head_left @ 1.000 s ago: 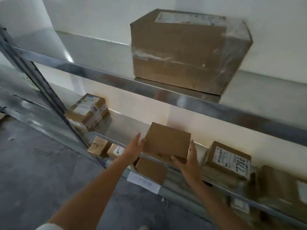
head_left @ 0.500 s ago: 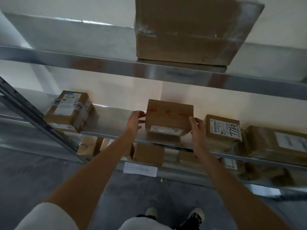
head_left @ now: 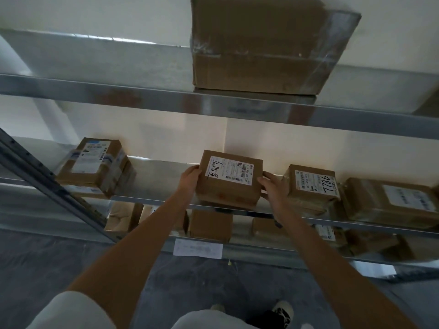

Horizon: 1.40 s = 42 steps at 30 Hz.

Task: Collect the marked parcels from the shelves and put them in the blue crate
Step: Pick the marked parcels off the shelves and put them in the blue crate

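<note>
Box (head_left: 230, 184) turned since a moment ago, label now on top, sitting on the middle shelf (head_left: 152, 200), left hand (head_left: 190, 179) and right hand (head_left: 273, 188) gripping its sides, "7786" box (head_left: 312, 186) just beside

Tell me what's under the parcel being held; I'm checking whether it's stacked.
The held parcel sits at the steel shelf front edge. No second parcel shows beneath; its underside is hidden. Other cardboard boxes sit on the tier below.

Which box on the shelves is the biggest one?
The big box alone on the top shelf, wrapped in clear tape. Every parcel on the shelves below it is much smaller.
</note>
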{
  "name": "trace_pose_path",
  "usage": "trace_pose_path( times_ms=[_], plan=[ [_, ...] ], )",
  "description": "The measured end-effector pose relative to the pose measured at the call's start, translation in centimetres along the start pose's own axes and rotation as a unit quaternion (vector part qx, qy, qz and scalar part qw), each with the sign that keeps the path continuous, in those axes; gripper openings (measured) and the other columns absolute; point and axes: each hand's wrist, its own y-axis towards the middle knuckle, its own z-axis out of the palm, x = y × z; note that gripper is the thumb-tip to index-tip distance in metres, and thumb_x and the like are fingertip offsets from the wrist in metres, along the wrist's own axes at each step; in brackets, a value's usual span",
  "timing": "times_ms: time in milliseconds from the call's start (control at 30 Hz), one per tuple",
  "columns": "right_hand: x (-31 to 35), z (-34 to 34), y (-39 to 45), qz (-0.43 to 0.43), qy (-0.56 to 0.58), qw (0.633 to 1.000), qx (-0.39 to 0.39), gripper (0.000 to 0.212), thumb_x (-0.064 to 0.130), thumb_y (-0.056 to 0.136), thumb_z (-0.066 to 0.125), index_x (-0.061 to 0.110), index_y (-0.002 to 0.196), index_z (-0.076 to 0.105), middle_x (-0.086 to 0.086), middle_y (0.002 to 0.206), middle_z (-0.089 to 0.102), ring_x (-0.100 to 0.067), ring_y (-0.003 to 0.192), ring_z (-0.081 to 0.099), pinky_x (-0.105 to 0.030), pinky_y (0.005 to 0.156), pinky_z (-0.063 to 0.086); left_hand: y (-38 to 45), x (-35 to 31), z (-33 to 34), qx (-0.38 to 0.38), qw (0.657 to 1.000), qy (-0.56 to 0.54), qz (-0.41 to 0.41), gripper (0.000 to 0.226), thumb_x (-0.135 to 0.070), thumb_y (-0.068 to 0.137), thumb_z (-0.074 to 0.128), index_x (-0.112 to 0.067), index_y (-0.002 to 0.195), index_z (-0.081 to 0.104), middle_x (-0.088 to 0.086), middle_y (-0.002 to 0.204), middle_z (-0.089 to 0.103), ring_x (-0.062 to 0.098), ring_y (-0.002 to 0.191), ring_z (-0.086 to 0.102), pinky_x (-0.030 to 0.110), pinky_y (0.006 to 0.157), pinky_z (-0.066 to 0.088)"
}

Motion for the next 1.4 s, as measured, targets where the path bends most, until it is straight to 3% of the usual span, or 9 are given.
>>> trace_pose_path(
  times_ms=[100, 333, 667, 767, 933, 1067, 1167, 1267, 1400],
  plan=[
    [-0.3, 0.7, 0.1, 0.004, -0.058, 0.997, 0.044, 0.03, 0.007, 0.096, 0.052, 0.016, 0.125, 0.057, 0.002, 0.107, 0.065, -0.013, 0.102, 0.061, -0.019, 0.074, 0.049, 0.4, 0.9, -0.5, 0.005, 0.998, 0.06, -0.004, 0.035, -0.01, 0.101, 0.038, -0.006, 0.133, 0.052, 0.013, 0.128, 0.059, 0.028, 0.12, 0.052, 0.036, 0.099, 0.044],
    [-1.1, 1.7, 1.1, 0.003, -0.124, 0.992, 0.02, 0.04, 0.018, 0.098, 0.052, 0.02, 0.138, 0.05, -0.005, 0.132, 0.059, -0.023, 0.122, 0.054, -0.047, 0.105, 0.045, 1.9, 2.3, -0.8, 0.013, 0.99, 0.142, 0.016, 0.037, -0.014, 0.103, 0.034, -0.008, 0.136, 0.05, 0.012, 0.13, 0.058, 0.029, 0.122, 0.052, 0.044, 0.105, 0.044],
    [-1.4, 1.5, 1.3, -0.003, -0.156, 0.987, 0.028, 0.045, 0.025, 0.1, 0.048, 0.019, 0.145, 0.042, -0.005, 0.139, 0.053, -0.024, 0.128, 0.049, -0.035, 0.102, 0.041, 2.1, 3.2, 0.1, -0.023, 0.981, 0.185, 0.044, 0.039, -0.017, 0.104, 0.029, -0.006, 0.136, 0.049, 0.015, 0.128, 0.059, 0.031, 0.12, 0.053, 0.046, 0.103, 0.045],
    [-1.1, 0.3, 1.0, -0.01, -0.2, 0.98, 0.008, 0.052, 0.03, 0.098, 0.054, 0.017, 0.146, 0.039, -0.005, 0.144, 0.047, -0.024, 0.131, 0.046, -0.037, 0.104, 0.039, 1.5, 4.0, 0.6, -0.061, 0.973, 0.211, 0.067, 0.046, -0.023, 0.104, 0.032, -0.007, 0.148, 0.029, 0.014, 0.141, 0.047, 0.032, 0.131, 0.044, 0.048, 0.108, 0.04],
    [-0.5, -6.7, 0.7, -0.141, -0.157, 0.968, -0.137, 0.03, 0.031, 0.099, 0.05, 0.016, 0.125, 0.053, -0.002, 0.117, 0.058, -0.017, 0.108, 0.058, -0.037, 0.093, 0.051, 0.4, 2.7, 4.0, -0.104, 0.892, 0.362, 0.251, 0.056, -0.03, 0.103, 0.034, -0.018, 0.153, 0.012, 0.007, 0.16, 0.013, 0.027, 0.147, 0.013, 0.05, 0.118, 0.022],
    [-0.4, -14.0, 2.4, -0.123, -0.192, 0.931, -0.287, 0.031, 0.017, 0.098, 0.049, 0.006, 0.127, 0.05, -0.014, 0.128, 0.049, -0.026, 0.114, 0.055, -0.036, 0.088, 0.057, -2.6, 0.0, 12.1, 0.068, 0.8, 0.447, 0.394, 0.052, -0.027, 0.104, 0.031, -0.019, 0.153, 0.017, -0.002, 0.161, 0.01, 0.015, 0.149, 0.007, 0.037, 0.121, 0.009],
    [-1.5, -17.6, 4.1, 0.013, -0.179, 0.938, -0.296, 0.047, 0.02, 0.097, 0.051, 0.005, 0.14, 0.041, -0.017, 0.138, 0.044, -0.031, 0.124, 0.048, -0.041, 0.098, 0.051, -4.6, 0.4, 18.9, 0.169, 0.876, 0.36, 0.273, 0.051, -0.031, 0.105, 0.03, -0.016, 0.153, 0.019, 0.001, 0.159, 0.02, 0.016, 0.147, 0.018, 0.033, 0.119, 0.015],
    [-3.0, -19.7, 5.1, 0.088, -0.137, 0.963, -0.214, 0.04, 0.029, 0.099, 0.044, 0.004, 0.128, 0.054, -0.013, 0.118, 0.063, -0.028, 0.104, 0.062, -0.041, 0.087, 0.056, -4.9, 2.0, 23.9, 0.204, 0.944, 0.242, 0.098, 0.052, -0.036, 0.105, 0.025, -0.011, 0.15, 0.026, 0.008, 0.15, 0.039, 0.024, 0.14, 0.034, 0.037, 0.113, 0.028],
    [-3.9, -20.7, 4.8, 0.087, -0.139, 0.979, -0.12, 0.034, 0.029, 0.103, 0.035, 0.01, 0.117, 0.06, -0.008, 0.105, 0.062, -0.024, 0.096, 0.059, -0.036, 0.082, 0.052, -4.3, 3.6, 25.9, 0.212, 0.954, 0.212, 0.02, 0.047, -0.042, 0.104, 0.024, -0.014, 0.135, 0.046, 0.006, 0.131, 0.057, 0.023, 0.126, 0.05, 0.04, 0.107, 0.041]
  ],
)
